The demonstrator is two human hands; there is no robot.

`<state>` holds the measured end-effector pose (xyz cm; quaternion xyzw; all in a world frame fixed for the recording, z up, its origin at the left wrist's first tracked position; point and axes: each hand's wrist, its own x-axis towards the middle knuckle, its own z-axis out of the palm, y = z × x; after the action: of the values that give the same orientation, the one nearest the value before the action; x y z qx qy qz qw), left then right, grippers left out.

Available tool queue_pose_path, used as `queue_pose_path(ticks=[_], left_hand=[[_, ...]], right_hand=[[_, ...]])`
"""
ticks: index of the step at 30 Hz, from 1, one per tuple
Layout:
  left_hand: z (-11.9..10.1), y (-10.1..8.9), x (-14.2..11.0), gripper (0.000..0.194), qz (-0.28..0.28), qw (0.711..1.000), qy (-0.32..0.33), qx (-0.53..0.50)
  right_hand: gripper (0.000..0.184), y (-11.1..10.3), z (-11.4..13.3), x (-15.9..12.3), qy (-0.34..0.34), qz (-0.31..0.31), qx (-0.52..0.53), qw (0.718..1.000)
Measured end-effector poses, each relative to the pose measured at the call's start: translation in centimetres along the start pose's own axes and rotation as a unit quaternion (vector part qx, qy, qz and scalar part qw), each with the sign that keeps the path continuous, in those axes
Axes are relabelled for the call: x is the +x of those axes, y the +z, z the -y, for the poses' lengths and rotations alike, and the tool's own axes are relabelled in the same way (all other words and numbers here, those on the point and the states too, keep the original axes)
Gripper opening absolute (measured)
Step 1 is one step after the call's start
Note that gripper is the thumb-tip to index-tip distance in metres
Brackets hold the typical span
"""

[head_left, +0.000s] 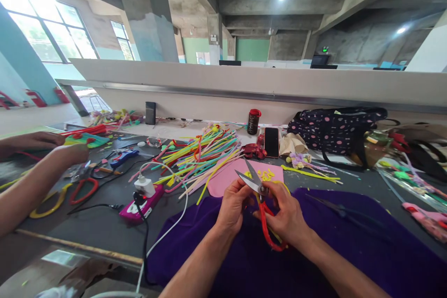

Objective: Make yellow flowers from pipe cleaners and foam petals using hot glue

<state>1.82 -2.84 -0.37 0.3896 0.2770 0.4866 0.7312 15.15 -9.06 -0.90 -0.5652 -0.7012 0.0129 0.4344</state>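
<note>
My right hand [291,214] is closed on a pair of scissors [264,226] with red handles, whose blades stand parted and point up to the left. Close by the blades, my left hand [232,205] is closed, fingertips pinched together. What it pinches is hidden by the fingers and the scissors. A yellow fuzzy stem [287,188] shows at the right hand's fingers. Under and beyond the hands are a purple cloth [335,228] and a pink sheet [223,179], with small yellow cut pieces [267,175] on the sheet.
A heap of coloured fuzzy stems [206,149] lies beyond the sheet. A magenta power strip [150,205] with cables sits at left. Another person's hands [70,153] work at far left. A phone [271,142], bottle [253,121] and dark patterned bag [335,130] stand behind.
</note>
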Motion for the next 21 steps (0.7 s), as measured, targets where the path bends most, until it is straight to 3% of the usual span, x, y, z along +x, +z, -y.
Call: queue_pose_path(ticks=[21], left_hand=[[0.03, -0.24, 0.01, 0.015, -0.016, 0.998, 0.060, 0.013]], right_hand=[[0.058, 0.55, -0.49, -0.18, 0.012, 0.018, 0.013, 1.000]])
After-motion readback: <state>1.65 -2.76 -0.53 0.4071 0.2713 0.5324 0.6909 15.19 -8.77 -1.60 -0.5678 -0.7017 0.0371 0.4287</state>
